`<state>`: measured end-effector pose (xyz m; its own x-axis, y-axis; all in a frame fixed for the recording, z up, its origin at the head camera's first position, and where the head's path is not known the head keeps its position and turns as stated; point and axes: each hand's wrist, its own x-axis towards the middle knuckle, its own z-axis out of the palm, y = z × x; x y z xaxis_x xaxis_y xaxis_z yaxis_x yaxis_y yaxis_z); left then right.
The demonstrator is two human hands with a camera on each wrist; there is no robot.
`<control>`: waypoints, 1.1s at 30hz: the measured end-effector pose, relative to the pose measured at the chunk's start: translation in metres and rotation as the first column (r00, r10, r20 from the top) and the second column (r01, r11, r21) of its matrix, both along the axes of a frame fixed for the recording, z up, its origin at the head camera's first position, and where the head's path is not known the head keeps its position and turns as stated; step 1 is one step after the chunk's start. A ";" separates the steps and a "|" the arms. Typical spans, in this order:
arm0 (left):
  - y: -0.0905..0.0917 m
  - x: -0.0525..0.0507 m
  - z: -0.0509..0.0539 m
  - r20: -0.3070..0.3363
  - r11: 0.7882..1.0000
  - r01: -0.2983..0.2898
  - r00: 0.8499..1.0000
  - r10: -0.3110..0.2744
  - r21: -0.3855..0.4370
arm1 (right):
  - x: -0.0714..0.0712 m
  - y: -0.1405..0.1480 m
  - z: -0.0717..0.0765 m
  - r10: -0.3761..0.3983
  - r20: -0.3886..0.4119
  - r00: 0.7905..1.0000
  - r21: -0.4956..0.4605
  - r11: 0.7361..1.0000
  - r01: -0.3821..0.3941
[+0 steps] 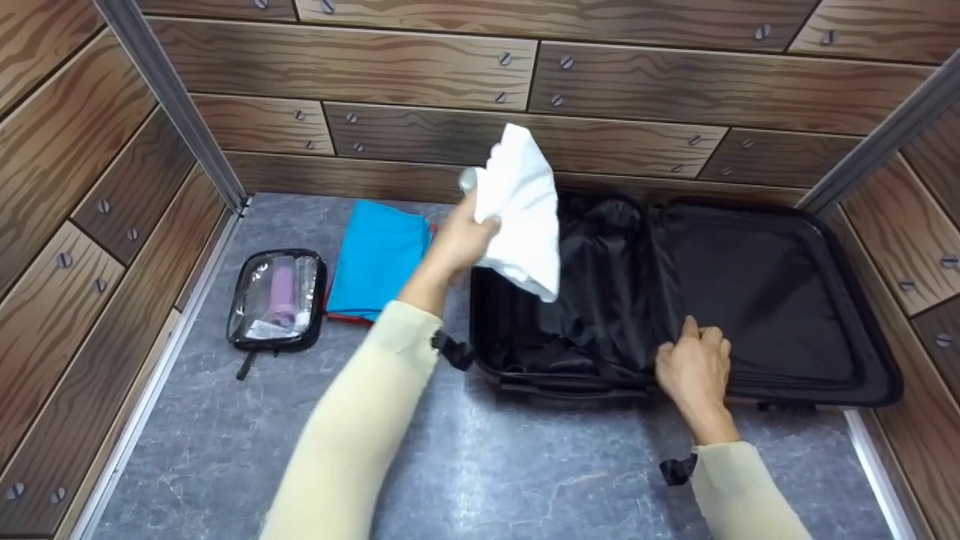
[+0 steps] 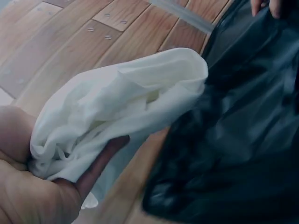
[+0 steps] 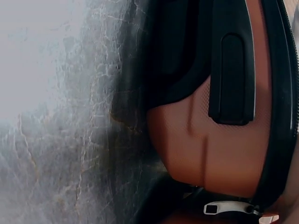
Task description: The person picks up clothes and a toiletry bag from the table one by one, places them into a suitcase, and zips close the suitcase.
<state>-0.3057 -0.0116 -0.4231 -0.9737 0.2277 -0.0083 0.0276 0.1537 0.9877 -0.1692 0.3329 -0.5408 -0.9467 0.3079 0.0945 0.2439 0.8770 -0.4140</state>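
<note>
My left hand (image 1: 459, 238) grips a folded white cloth (image 1: 521, 217), raised over the left part of an open black-lined suitcase (image 1: 780, 292). In the left wrist view the cloth (image 2: 121, 102) is bunched in layers, with the thumb on one side and fingers beneath. My right hand (image 1: 696, 371) holds the suitcase's near rim close to the middle fold, fingers bent over the edge; its fingertips are partly hidden. The right wrist view shows the suitcase's orange-brown outer shell (image 3: 224, 158) and a metal zipper pull (image 3: 229, 207).
A folded blue cloth (image 1: 381, 259) with red showing beneath lies left of the suitcase. Beside it is a clear pouch (image 1: 277, 300) with black edging and a purple item inside. Wood-patterned walls (image 1: 435, 67) enclose the grey marbled floor (image 1: 525, 480) at the back and sides.
</note>
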 end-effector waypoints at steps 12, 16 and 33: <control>0.047 -0.004 -0.094 0.201 0.990 -0.049 0.979 0.021 0.132 | 0.001 -0.006 -0.003 -0.007 -0.024 1.000 0.017 1.000 0.008; 0.049 0.005 -0.102 0.181 0.989 -0.071 0.979 0.094 -0.130 | 0.001 -0.006 -0.002 -0.009 -0.035 0.999 0.021 1.000 0.010; 0.078 0.028 -0.102 -0.256 0.457 -0.199 0.964 -0.066 -0.867 | 0.001 -0.002 -0.002 -0.021 -0.038 0.999 0.023 1.000 0.022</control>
